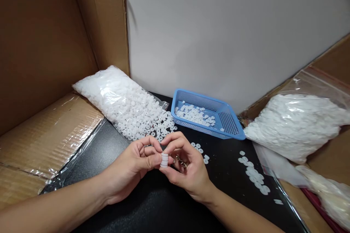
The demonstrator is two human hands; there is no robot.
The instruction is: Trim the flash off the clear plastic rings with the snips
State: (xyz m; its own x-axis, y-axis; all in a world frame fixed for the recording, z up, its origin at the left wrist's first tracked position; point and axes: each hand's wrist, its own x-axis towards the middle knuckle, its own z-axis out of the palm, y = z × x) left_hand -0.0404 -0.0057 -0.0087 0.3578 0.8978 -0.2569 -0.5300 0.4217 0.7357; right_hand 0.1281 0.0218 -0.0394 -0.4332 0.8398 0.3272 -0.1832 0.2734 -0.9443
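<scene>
Both my hands meet over the black table (153, 204) near its middle. Between their fingertips is a short stack of white plastic rings (164, 160), held upright. My left hand (135, 167) pinches the stack from the left with thumb and fingers curled. My right hand (186, 169) pinches it from the right, and a small metal piece (180, 161) shows in its curled fingers. Just behind the hands, loose white rings (153, 125) spill from an open clear bag (120, 98).
A blue mesh basket (232, 125) holding several white rings stands behind the hands. Loose rings (254, 174) lie on the table to the right. A full clear bag of white parts (295, 123) rests at right. Cardboard box walls (41, 51) stand left and right; a white wall is behind.
</scene>
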